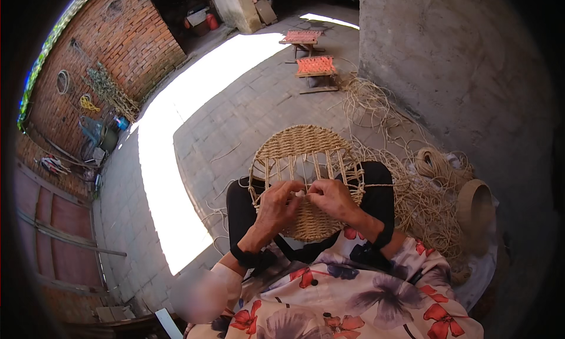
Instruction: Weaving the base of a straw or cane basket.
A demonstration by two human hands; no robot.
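Across my lap lies an oval piece woven of tan straw-coloured cord (303, 140), with tight weaving at its far and near ends. Bare lengthwise cords (319, 162) cross the gap between them. My left hand (278, 206) is closed in a pinch over the near edge of that gap. Close against it, my right hand (336, 201) also pinches, the fingertips of both hands almost meeting. They grip a thin cord strand, mostly hidden by the fingers. Loose cord ends stick out from the piece's right rim.
A large tangle of loose cord (424, 203) spreads on the floor to my right, with a coil (434, 163) and a tan cylindrical roll (475, 206). Two low stools with red woven seats (315, 65) stand ahead. A grey wall (453, 74) rises on the right, a brick wall (118, 39) on the left.
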